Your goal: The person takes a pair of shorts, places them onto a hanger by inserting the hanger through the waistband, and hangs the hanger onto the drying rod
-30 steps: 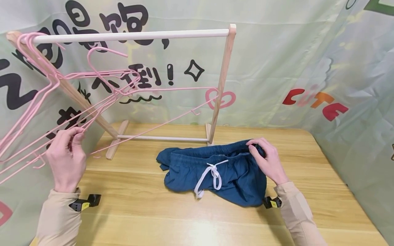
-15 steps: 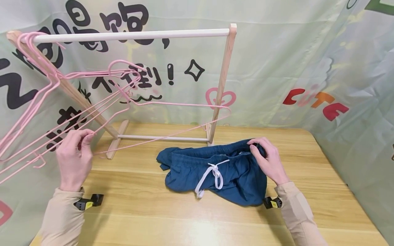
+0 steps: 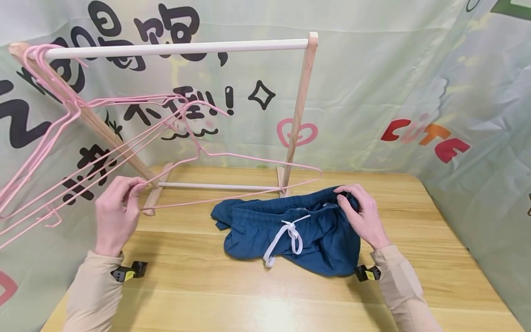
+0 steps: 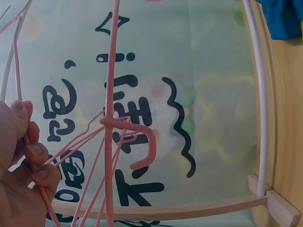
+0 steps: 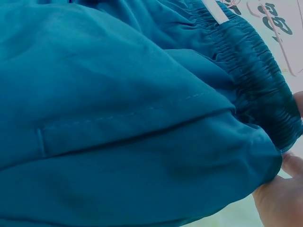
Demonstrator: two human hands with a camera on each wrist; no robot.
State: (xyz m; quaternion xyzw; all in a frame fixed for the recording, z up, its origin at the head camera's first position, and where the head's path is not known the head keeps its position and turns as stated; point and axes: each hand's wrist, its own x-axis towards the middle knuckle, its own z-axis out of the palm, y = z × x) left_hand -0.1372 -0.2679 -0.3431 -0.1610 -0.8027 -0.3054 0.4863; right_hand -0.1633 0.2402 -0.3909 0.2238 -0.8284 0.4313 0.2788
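Observation:
A pink clothes hanger [image 3: 257,158] is tilted in the air, its left end pinched between the thumb and fingers of my left hand [image 3: 118,214]. Its hook points up and its right end hangs above the shorts. In the left wrist view the curled fingers [image 4: 35,151] wrap the thin pink rod. Dark blue shorts [image 3: 332,240] with a tied white drawstring [image 3: 286,235] lie on the table, the waistband partly open. My right hand [image 3: 362,212] grips the waistband's right end; in the right wrist view the elastic waistband [image 5: 260,80] sits between thumb and fingers.
A wooden rack [image 3: 304,92] with a white top bar [image 3: 178,48] stands at the back left of the wooden table [image 3: 415,258]. Several pink hangers [image 3: 45,138] hang from the bar's left end. Printed cloth [image 3: 373,83] surrounds the table.
My left hand has moved right, carrying the hanger right and lower, away from the hanging ones and toward the shorts. The right hand and shorts have barely shifted.

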